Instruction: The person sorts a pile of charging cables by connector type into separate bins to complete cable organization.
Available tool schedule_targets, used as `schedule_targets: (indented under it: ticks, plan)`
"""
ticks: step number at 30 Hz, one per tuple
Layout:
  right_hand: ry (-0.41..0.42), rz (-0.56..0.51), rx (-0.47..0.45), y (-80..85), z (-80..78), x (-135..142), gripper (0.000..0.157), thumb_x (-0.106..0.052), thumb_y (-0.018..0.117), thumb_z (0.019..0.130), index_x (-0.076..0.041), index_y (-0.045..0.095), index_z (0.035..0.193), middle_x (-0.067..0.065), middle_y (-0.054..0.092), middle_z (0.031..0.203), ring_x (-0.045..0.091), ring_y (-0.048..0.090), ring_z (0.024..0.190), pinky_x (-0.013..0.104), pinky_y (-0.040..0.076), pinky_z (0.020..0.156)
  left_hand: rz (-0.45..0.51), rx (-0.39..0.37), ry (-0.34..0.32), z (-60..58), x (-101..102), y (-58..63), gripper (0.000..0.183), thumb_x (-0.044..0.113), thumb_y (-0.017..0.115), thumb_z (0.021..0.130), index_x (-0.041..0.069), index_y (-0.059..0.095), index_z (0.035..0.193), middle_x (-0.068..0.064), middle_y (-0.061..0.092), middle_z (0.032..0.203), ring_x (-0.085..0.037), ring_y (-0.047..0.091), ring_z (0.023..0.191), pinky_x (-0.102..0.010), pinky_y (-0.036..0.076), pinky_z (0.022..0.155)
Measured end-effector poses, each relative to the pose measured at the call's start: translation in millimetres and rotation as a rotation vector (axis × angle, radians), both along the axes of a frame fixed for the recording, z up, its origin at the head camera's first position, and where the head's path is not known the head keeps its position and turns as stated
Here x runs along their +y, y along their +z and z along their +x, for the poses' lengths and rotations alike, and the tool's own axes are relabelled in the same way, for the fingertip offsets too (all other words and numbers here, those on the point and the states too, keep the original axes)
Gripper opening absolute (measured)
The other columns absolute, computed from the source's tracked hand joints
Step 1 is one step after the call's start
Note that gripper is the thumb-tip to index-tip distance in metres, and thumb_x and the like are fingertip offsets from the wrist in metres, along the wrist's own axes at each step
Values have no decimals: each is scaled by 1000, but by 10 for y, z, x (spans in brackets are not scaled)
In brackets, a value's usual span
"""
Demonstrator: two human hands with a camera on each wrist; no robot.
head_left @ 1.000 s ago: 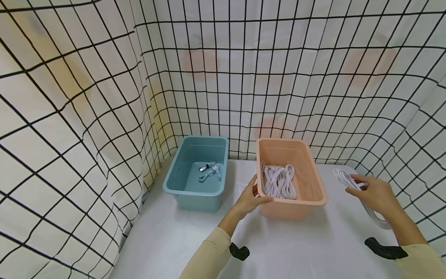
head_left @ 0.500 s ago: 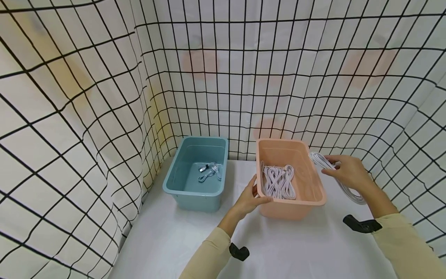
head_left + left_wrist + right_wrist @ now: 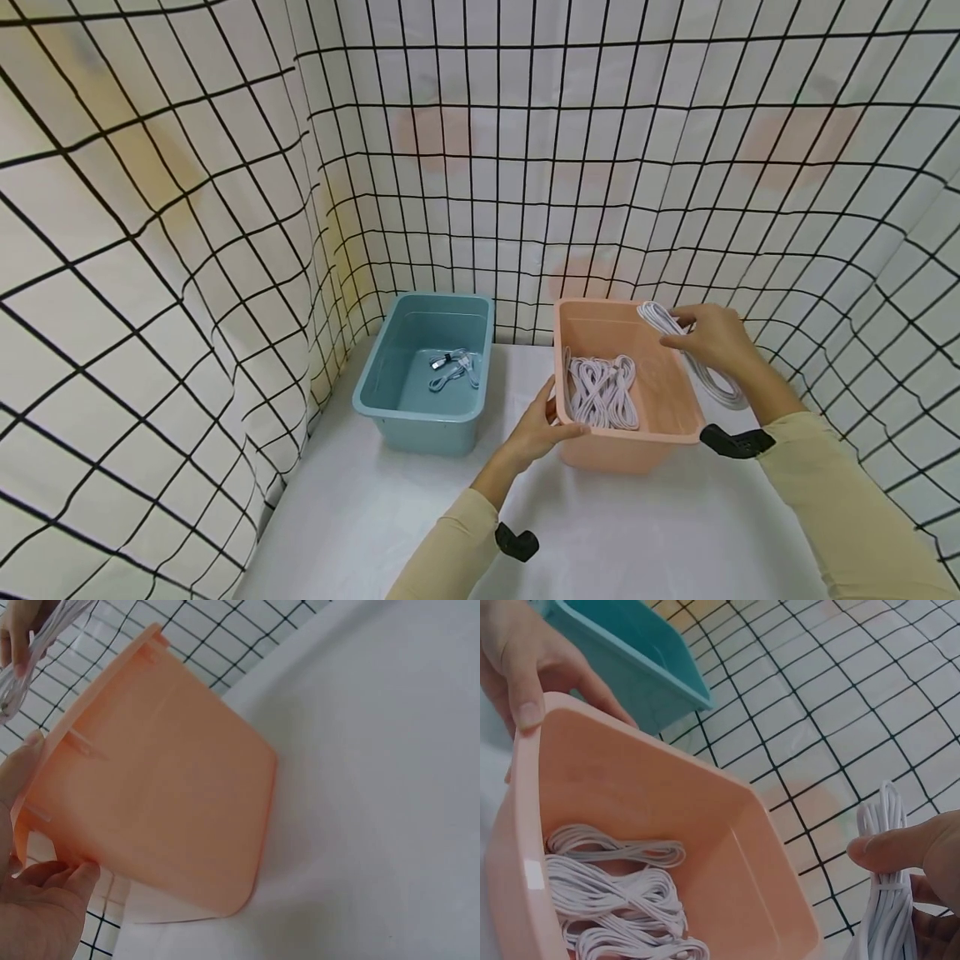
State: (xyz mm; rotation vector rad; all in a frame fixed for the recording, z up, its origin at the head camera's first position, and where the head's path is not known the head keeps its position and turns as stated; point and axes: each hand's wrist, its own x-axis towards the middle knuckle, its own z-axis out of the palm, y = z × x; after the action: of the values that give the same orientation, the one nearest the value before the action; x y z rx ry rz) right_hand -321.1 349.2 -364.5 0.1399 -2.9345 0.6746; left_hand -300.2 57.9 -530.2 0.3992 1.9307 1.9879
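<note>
My left hand (image 3: 537, 425) grips the near left corner of the peach plastic bin (image 3: 626, 451), thumb over the rim and fingers under it along the side. Several coiled white cables (image 3: 622, 892) lie bundled against the bin's left side. Over the bin's right rim, my right hand (image 3: 712, 335) pinches another coiled white cable (image 3: 712, 386) between thumb and fingers. That coil hangs slanted, its far end above the bin and its near end outside the right wall. In the right wrist view the thumb presses across the bundle (image 3: 885, 915).
A teal bin (image 3: 422, 429) stands left of the peach one, with a few small cables (image 3: 452, 368) inside. Both bins rest on a white table (image 3: 600, 533). Black netting over white sheeting (image 3: 510, 200) rises behind and at both sides.
My right hand has carried the coiled cable leftward and away from me, from right of the peach bin to over its right rim. The left hand keeps its grip on the corner.
</note>
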Motion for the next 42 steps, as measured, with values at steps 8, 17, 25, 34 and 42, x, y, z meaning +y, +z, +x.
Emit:
schedule_targets:
  ticks: [8,17,25,34,42]
  plan:
    - [-20,-9,5,-57,-164,-115,62,-24,80,92,9,58,139,32,67,117,44,66,99,54,55,79,-7,-11,-7,18,18,-21,107,15,89,84,29,22,166,0,45,158,-17,53,135,-37,45,110]
    - [-119,-8,33,-105,-317,-107,76,-35,75,97,12,45,148,35,59,127,51,57,111,60,51,86,-7,16,-20,9,10,-13,107,15,88,85,27,20,167,0,44,158,-15,52,135,-35,45,109]
    - [-143,-20,88,-184,-301,-103,70,-41,61,104,3,40,155,32,57,134,54,52,118,63,50,82,-59,34,-8,-22,7,10,108,16,89,84,23,20,167,-2,45,158,-24,49,139,-37,46,108]
    - [-112,-62,126,-336,-193,-172,53,-29,60,105,0,51,147,27,63,127,47,63,108,56,55,74,-217,75,4,-4,-20,120,111,26,90,83,17,18,167,-11,44,159,-35,45,142,-48,46,108]
    - [-45,-81,155,-408,-109,-247,46,-25,61,105,1,56,143,28,64,123,47,65,105,58,56,75,-452,318,31,-70,-158,470,99,37,83,89,15,24,165,-12,37,163,-34,44,143,-50,43,111]
